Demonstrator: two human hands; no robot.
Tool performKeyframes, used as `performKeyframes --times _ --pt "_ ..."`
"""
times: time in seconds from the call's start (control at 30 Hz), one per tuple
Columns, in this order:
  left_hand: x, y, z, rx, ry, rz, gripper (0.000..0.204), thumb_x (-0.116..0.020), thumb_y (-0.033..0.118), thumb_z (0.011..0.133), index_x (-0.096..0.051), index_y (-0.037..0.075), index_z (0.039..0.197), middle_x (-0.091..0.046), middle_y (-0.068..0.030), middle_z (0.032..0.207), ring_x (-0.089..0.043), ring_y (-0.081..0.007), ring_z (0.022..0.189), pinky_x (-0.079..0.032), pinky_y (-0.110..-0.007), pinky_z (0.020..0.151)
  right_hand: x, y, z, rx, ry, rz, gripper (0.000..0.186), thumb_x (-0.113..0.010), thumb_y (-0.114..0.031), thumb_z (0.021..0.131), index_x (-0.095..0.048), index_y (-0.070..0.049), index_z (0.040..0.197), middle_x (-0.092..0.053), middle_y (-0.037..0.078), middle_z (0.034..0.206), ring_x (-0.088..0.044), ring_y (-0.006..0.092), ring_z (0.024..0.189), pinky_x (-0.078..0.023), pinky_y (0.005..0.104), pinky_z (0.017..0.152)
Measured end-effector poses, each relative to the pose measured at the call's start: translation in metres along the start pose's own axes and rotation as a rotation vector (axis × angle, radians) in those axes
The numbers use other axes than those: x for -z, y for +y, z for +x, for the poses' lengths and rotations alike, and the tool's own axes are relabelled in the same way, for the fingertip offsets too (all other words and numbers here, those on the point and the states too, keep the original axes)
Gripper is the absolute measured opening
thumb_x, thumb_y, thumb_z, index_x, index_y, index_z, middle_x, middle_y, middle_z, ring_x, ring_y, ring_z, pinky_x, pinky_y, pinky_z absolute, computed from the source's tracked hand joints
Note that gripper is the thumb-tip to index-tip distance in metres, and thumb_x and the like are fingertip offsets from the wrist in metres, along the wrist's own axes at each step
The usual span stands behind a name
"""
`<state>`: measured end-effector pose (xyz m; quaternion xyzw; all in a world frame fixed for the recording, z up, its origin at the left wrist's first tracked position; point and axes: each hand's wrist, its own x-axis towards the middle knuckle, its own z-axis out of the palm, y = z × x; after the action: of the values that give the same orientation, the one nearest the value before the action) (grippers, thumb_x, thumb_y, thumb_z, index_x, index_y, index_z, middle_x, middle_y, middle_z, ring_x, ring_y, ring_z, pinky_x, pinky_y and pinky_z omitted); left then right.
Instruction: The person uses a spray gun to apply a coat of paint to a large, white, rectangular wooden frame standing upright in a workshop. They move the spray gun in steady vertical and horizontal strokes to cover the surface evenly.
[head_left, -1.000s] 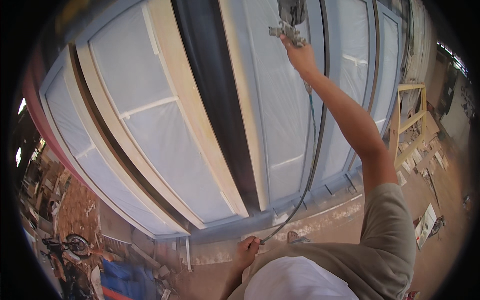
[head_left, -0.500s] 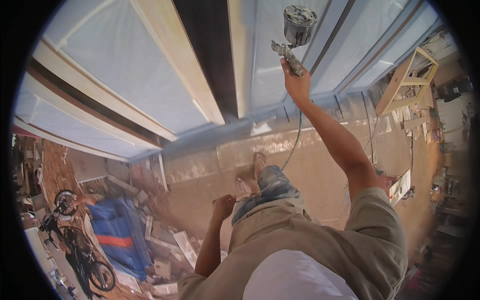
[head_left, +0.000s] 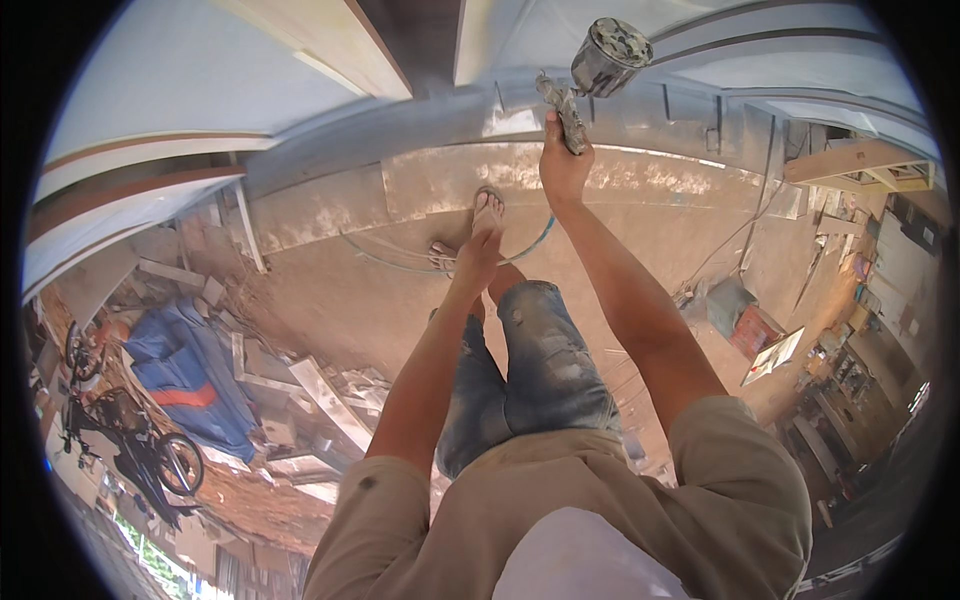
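Observation:
My right hand [head_left: 566, 168] is closed around the grip of a paint-spattered spray gun [head_left: 564, 112], held up at the top of the view. A metal paint cup [head_left: 603, 68], smeared with paint, sits at the gun's far side. A thin green hose [head_left: 541, 238] curves down from beneath my right hand toward the left hand. My left hand [head_left: 480, 256] is low in front of my legs, over my feet. It looks closed on the hose, which shows on both sides of it; the fingers are partly hard to make out.
Pale panels with wooden edges [head_left: 345, 45] stand along the far side. A wooden frame [head_left: 860, 165] leans at the right. Scrap wood [head_left: 330, 400], a folded blue tarp [head_left: 190, 375] and a motorbike [head_left: 125, 430] are at the left. A red box [head_left: 755, 328] lies right.
My left hand has moved forward from beside my hip, and the hose now loops up by it. The view has tipped down, showing more legs and floor. The right hand still grips the spray gun.

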<state>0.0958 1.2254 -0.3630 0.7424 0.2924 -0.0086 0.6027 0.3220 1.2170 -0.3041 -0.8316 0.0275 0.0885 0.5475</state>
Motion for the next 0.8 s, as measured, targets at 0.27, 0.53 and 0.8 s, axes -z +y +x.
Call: performKeyframes --times 0.27,0.53,0.8 --pt "-0.087 -0.054 0.125 0.023 -0.193 0.243 0.036 -0.055 0.008 0.091 -0.057 0.003 0.126 -0.063 -0.0153 0.118 -0.054 -0.0329 0.121 -0.042 -0.039 0.104 -0.055 0.121 0.014 -0.187 -0.003 -0.189 0.037 -0.071 -0.032 0.093 -0.069 0.005 0.089 -0.06 0.006 0.065 -0.05 0.0153 0.064 -0.044 0.0378 0.064" --pt "-0.15 -0.129 0.123 0.463 0.022 -0.883 0.012 -0.054 0.009 0.095 -0.058 0.003 0.104 -0.057 -0.0058 0.092 -0.053 -0.0174 0.086 -0.042 -0.031 0.073 -0.065 0.181 0.025 -0.378 -0.089 -0.383 0.049 -0.071 -0.048 0.088 -0.071 0.0 0.093 -0.07 0.022 0.081 -0.067 0.0412 0.081 -0.05 0.0459 0.076" --pt "-0.088 -0.015 0.113 0.475 -0.128 -0.43 0.033 -0.041 0.014 0.1 -0.062 0.003 0.124 -0.064 -0.0185 0.125 -0.057 -0.0288 0.123 -0.037 -0.036 0.11 -0.038 0.08 0.009 -0.299 -0.051 -0.217 0.042 -0.072 -0.039 0.091 -0.072 0.0 0.106 -0.072 0.019 0.087 -0.068 0.0307 0.081 -0.05 0.0422 0.077"
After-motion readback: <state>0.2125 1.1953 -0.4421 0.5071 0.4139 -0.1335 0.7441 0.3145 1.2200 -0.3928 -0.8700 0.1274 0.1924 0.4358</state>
